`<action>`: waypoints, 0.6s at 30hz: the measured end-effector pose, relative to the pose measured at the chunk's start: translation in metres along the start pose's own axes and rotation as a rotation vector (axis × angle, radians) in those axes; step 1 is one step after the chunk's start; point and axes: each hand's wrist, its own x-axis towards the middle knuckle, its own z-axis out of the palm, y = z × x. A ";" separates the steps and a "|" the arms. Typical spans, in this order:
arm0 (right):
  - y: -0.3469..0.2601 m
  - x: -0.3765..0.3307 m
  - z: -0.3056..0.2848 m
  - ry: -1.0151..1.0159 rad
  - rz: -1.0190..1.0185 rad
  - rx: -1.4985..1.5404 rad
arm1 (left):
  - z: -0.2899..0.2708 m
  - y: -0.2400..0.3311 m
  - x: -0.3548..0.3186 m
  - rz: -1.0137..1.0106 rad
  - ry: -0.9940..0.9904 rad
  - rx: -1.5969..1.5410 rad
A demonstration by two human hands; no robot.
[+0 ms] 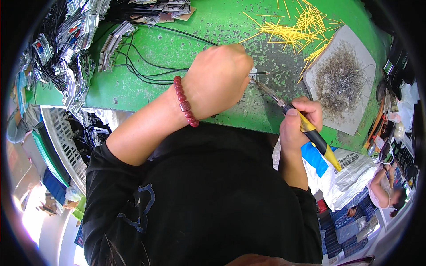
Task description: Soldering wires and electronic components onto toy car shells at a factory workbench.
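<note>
My left hand, closed with its knuckles up, rests over the green bench. Black cables run under it from the left, and one stripped end sticks out past the fingers. A small whitish metal piece shows at the fingertips; the grip itself is hidden below the hand. My right hand is wrapped around a yellow and black soldering iron. Its tip points up and left, touching or very near the small piece. A metal-cased part lies left, joined to the cables.
Thin yellow sticks lie scattered at the back right, beside a grey board with dark residue. Bundles of metal-cased parts with black cables are heaped at the left. A white crate stands lower left. Another person sits far right.
</note>
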 end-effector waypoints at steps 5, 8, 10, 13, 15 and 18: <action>0.002 0.000 0.001 0.039 -0.019 0.057 | 0.000 0.001 0.000 -0.011 0.003 0.021; 0.000 0.001 0.001 0.013 -0.020 0.022 | -0.001 0.001 0.000 -0.018 -0.005 0.028; -0.001 0.001 0.001 -0.009 0.034 -0.030 | -0.001 0.001 0.000 -0.022 -0.013 0.037; 0.001 0.001 0.000 -0.002 0.041 -0.019 | 0.000 0.001 0.000 -0.025 -0.020 0.030; 0.004 -0.001 -0.001 0.028 -0.010 0.022 | 0.000 0.001 0.000 -0.022 -0.020 0.029; 0.005 -0.003 -0.006 0.074 -0.026 0.012 | 0.000 0.000 0.000 -0.013 -0.013 0.039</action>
